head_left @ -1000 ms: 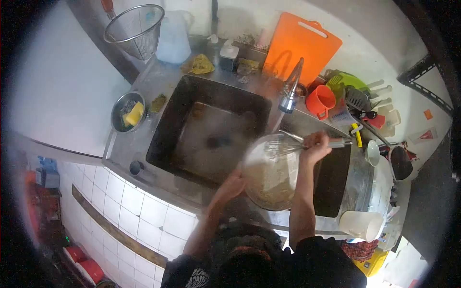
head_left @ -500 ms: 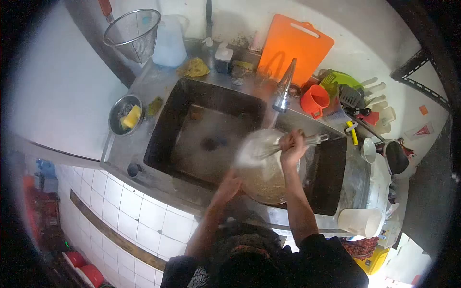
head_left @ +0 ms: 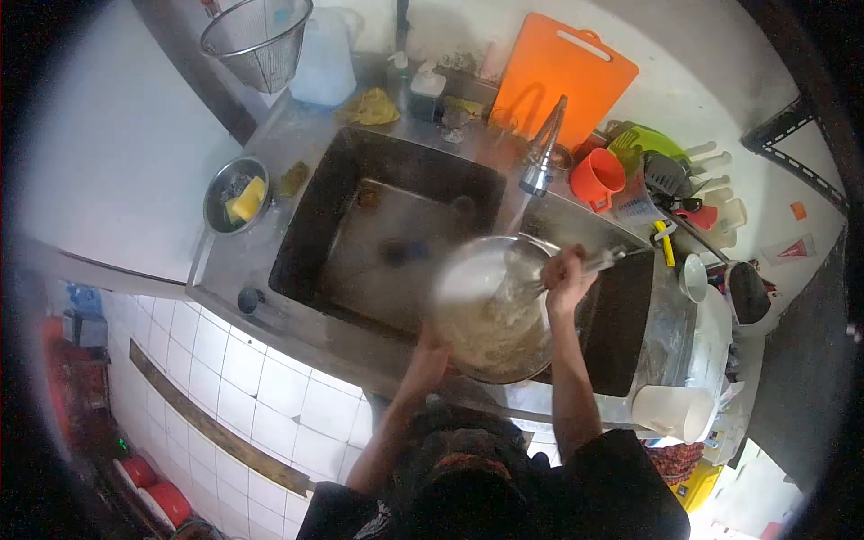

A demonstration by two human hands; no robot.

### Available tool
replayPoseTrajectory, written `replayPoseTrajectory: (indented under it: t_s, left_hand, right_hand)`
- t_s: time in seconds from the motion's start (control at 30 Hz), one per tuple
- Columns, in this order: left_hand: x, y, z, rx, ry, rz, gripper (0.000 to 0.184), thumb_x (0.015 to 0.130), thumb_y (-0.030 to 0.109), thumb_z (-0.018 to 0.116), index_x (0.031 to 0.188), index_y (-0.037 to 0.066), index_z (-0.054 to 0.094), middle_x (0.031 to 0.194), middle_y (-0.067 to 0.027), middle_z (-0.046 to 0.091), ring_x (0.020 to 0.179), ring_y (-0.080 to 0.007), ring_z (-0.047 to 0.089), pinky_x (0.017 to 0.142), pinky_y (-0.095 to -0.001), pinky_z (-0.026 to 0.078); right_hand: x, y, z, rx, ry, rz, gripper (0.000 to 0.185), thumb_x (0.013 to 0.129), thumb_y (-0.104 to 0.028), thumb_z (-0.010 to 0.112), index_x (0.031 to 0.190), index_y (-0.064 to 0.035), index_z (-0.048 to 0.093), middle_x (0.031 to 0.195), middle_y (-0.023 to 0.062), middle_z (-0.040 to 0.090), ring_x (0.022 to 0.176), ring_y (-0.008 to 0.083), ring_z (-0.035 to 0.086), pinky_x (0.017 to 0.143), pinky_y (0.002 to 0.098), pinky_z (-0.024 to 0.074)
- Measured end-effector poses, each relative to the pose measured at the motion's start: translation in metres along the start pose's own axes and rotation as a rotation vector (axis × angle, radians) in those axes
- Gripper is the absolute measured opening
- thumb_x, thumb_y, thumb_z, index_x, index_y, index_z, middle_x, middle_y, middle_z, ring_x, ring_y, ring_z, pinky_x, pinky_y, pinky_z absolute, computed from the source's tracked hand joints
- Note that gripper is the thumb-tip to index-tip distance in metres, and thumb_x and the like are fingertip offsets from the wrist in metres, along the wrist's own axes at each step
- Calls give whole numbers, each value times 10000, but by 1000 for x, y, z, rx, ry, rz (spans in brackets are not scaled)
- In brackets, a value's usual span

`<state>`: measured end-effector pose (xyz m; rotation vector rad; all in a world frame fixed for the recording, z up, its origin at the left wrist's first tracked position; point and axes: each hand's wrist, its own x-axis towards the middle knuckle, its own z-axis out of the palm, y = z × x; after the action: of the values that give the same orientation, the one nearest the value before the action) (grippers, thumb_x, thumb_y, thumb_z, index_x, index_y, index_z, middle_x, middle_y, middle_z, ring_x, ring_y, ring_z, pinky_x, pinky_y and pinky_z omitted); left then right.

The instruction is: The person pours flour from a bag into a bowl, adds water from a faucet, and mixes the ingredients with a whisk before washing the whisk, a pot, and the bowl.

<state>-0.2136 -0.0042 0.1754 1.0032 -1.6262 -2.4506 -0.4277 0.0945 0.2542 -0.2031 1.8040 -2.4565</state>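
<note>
A metal mixing bowl [head_left: 463, 281] is held over the right side of the sink, under the faucet [head_left: 544, 157]. A thin stream of water falls toward its far rim. Pale, cloudy, wet contents lie in the bowl, blurred by motion. My left hand [head_left: 432, 351] grips the bowl's near left edge, fingers partly hidden by the bowl. Wrapped round the handle of a metal whisk [head_left: 601, 261] is my right hand [head_left: 565, 277]; the whisk's wire end reaches into the bowl.
Left of the double sink [head_left: 297, 247] stands a small metal bowl [head_left: 216, 216] with yellow sponge pieces. An orange cutting board [head_left: 562, 81] leans behind the faucet, beside an orange mug [head_left: 596, 180] and several utensils. A white container [head_left: 670, 411] sits at the right edge.
The whisk and my right hand have shifted slightly right. The bowl's far rim and inside show more clearly. My left hand stays at the bowl's edge.
</note>
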Motion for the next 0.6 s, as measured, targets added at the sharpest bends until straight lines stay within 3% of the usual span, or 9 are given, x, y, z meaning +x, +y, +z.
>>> replayPoseTrajectory:
  t_s: [0.07, 0.17, 0.23, 0.33, 0.37, 0.43, 0.47, 0.53, 0.6]
  left_hand:
    - [3, -27, -3, -97, 0, 14, 688, 768, 23, 501, 1390, 82, 212, 1261, -186, 432, 1048, -308, 515, 728, -365, 536]
    - [0, -28, -2, 10, 82, 93, 655, 774, 14, 482, 1376, 46, 226, 1271, -189, 427, 1046, -324, 513, 832, -371, 479]
    - [-19, -2, 0, -28, 39, 109, 707, 834, 161, 550, 1396, 137, 121, 1244, -148, 431, 769, -223, 611, 480, -287, 536]
    - [-24, -17, -6, -74, 17, 187, 717, 826, 135, 539, 1396, 138, 104, 1240, -164, 428, 754, -233, 610, 466, -309, 527]
    - [-26, -18, -6, -73, 12, 188, 717, 826, 135, 539, 1396, 138, 104, 1240, -164, 428, 754, -233, 610, 466, -309, 527]
    - [-49, 41, 8, -162, 108, -242, 703, 808, 53, 506, 1404, 135, 142, 1245, -190, 416, 985, -261, 558, 725, -310, 535]
    - [-50, 36, 5, -162, 114, -245, 703, 808, 53, 506, 1404, 135, 142, 1245, -190, 416, 985, -261, 558, 725, -310, 535]
    - [-50, 14, -1, -93, 78, -129, 679, 846, 102, 523, 1402, 124, 134, 1250, -193, 412, 980, -253, 558, 731, -332, 525]
    - [-57, -3, -1, -43, 53, -59, 654, 856, 98, 513, 1395, 118, 143, 1245, -190, 420, 974, -250, 558, 717, -340, 515]
  right_hand:
    - [-7, 8, 5, 131, 39, -64, 228, 842, -144, 499, 665, -105, 361, 474, -11, 280, 367, 106, 249, 367, 294, 237]
    - [-24, 13, 3, 250, -104, 266, 252, 846, -157, 496, 643, -109, 355, 463, -4, 274, 362, 101, 228, 365, 269, 225]
    - [-11, 12, -6, 111, -7, 155, 272, 847, -164, 492, 632, -113, 335, 463, -1, 267, 362, 112, 229, 366, 280, 231]
    - [-15, 16, -2, 191, 136, 6, 308, 850, -175, 479, 603, -118, 303, 459, 2, 257, 359, 122, 237, 365, 291, 239]
    - [-29, 22, -2, 294, 0, 117, 311, 852, -167, 473, 599, -118, 298, 460, -1, 258, 360, 111, 237, 365, 278, 232]
    - [-40, 12, -3, 234, -90, 376, 316, 866, -148, 443, 586, -121, 298, 458, -6, 260, 357, 103, 241, 366, 268, 231]
    - [-35, 10, -7, 235, -91, 382, 316, 866, -148, 443, 586, -121, 298, 458, -6, 260, 357, 103, 241, 366, 268, 231]
    - [-18, 6, -12, -30, -27, 31, 317, 864, -182, 450, 590, -123, 302, 456, -6, 258, 352, 122, 242, 366, 299, 242]
    - [-28, 10, -7, 151, 69, 9, 315, 854, -189, 467, 589, -119, 310, 453, -5, 266, 350, 119, 245, 356, 296, 236]
